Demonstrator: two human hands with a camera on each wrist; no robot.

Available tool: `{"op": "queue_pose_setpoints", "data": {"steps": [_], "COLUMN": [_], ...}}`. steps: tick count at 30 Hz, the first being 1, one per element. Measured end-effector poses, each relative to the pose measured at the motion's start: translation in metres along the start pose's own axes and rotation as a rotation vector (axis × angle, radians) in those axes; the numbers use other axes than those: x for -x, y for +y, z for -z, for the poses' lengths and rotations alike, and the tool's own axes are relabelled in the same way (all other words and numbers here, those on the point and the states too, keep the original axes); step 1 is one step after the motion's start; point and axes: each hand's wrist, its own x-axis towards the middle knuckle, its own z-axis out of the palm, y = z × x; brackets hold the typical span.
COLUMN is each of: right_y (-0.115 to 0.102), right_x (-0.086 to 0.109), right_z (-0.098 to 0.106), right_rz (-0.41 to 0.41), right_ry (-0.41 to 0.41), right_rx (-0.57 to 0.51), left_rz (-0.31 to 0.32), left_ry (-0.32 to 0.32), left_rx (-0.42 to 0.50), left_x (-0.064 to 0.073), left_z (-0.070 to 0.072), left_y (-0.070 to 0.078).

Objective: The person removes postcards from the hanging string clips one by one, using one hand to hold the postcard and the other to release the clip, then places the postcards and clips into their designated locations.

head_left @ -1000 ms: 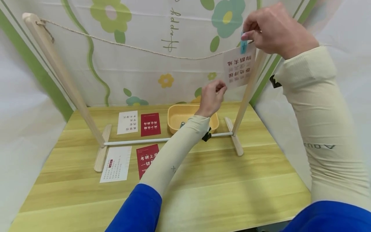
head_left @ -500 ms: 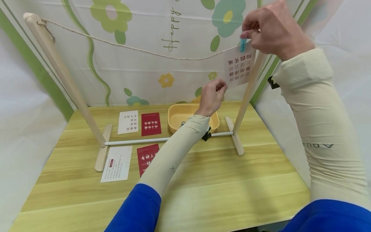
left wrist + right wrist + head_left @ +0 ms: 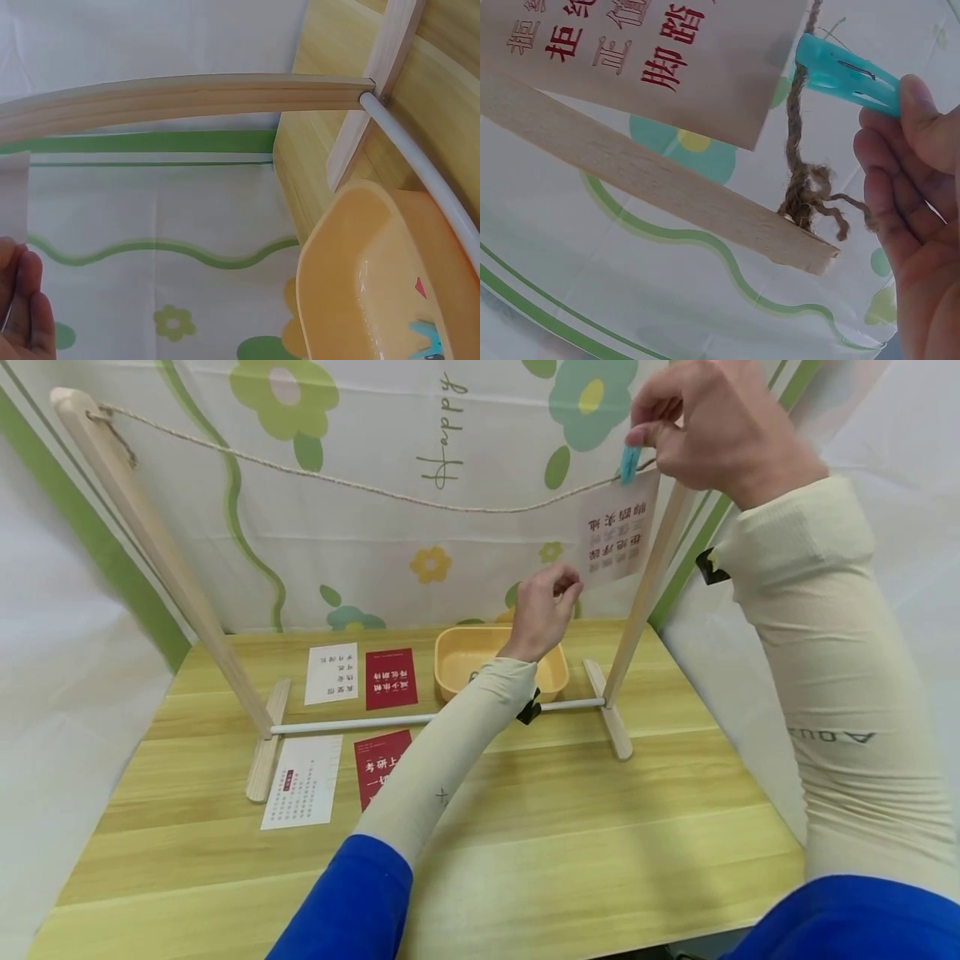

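My right hand [image 3: 723, 431] pinches a light blue clothespin [image 3: 847, 73] by its handle end, up near the right post. The clothespin's other end is on the twine [image 3: 795, 124], near the knot. A printed card [image 3: 618, 527] with red lettering stands upright beside the twine, its top edge close to it. Lower down, my left hand [image 3: 542, 610] pinches the card's lower left corner between thumb and curled fingers. In the left wrist view only part of the card [image 3: 13, 195] shows above the left hand's fingers [image 3: 28, 281].
The twine sags between two wooden posts [image 3: 168, 572], joined by a white rod [image 3: 352, 724]. Two white cards [image 3: 332, 674] and two red cards [image 3: 391, 678] lie on the table [image 3: 600, 843]. A yellow basin [image 3: 461, 652] holds a blue clothespin [image 3: 427, 341].
The clothespin in my right hand has shifted slightly upward and tilted against the twine and card. My left hand stays at the card's lower corner.
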Motion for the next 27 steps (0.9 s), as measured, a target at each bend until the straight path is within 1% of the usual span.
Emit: {"op": "queue_pose_setpoints", "data": {"steps": [2,5,10,13,17,20,23,27], "right_y": [0.000,-0.001,-0.002,-0.001,-0.003,-0.005,-0.006,-0.008], "right_x": [0.001,0.002,0.004,0.005,0.005,0.006,0.007,0.007], "right_z": [0.002,0.005,0.009,0.008,0.004,0.002,0.000,-0.002], "right_rz": [-0.008,-0.026,-0.001,0.023,0.036,0.020,0.025,0.061], "right_ry": [0.009,0.001,-0.019,-0.019,-0.015,-0.027,-0.034,-0.040], "right_rx": [-0.012,-0.031,-0.058,-0.083,-0.090,-0.082,-0.083,-0.085], "left_rz": [0.006,0.010,0.004,0.014,0.062,0.110,0.159,0.217], "left_ry": [0.000,0.006,0.028,0.036,0.022,0.014,0.028,0.039], "left_rx": [0.007,0.012,0.028,0.040,0.064,0.089,0.110,0.114], "left_x": [0.001,0.002,0.004,0.007,0.009,0.011,0.013,0.016], "left_z": [0.000,0.001,0.001,0.003,0.006,0.009,0.011,0.014], "left_y": [-0.001,-0.004,-0.006,-0.006,-0.006,-0.006,-0.007,-0.010]}}
